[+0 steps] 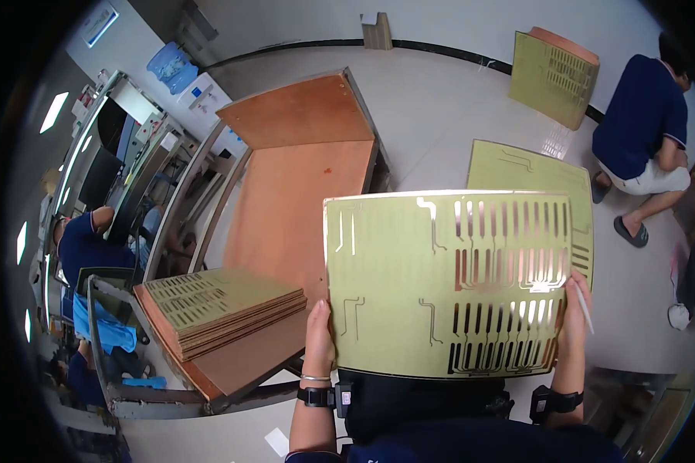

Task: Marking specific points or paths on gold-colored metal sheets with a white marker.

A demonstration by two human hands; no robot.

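Observation:
A large yellow-green circuit board panel (390, 278) with shiny copper traces and rows of slots is held up in front of me. My left hand (319, 336) grips its left edge, with the fingers hidden behind it. At the lower right edge, my right hand (573, 316) is closed on the panel. A thin white pen-like stick (584, 309) also sits in that hand. Left of the panel, a stack of similar boards (232, 305) lies on the lower part of a cart. Another green panel (529, 163) shows partly behind the held one.
The metal-framed cart (286, 185) has a brown board bed and an upright back board. More panels (552, 77) lean against the far wall. A person (645, 123) crouches at the right; another person (93, 239) is at the left. A water dispenser (205, 96) stands at the back left.

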